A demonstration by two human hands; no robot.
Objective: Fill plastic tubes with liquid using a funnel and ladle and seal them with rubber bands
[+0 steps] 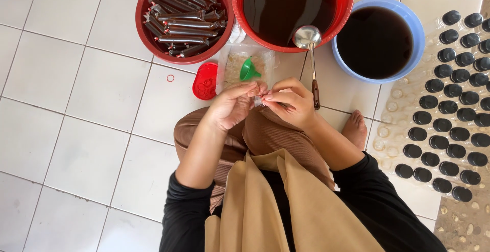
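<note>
My left hand [230, 108] and right hand [291, 101] pinch a small clear bag [259, 100] together above my lap. Just beyond sit the funnel [248, 70] and red basin [292, 9], crowding the floor [76, 99] ahead; bare tiles lie open to my left.

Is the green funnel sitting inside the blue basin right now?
No, the green funnel lies on a clear plastic bag on the floor, apart from the blue basin.

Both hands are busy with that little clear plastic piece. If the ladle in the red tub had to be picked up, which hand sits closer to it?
The right hand, probably. The ladle has its handle running down just beside that hand, while the left hand sits farther away, nearer the green funnel. Both pinch the clear plastic piece.
</note>
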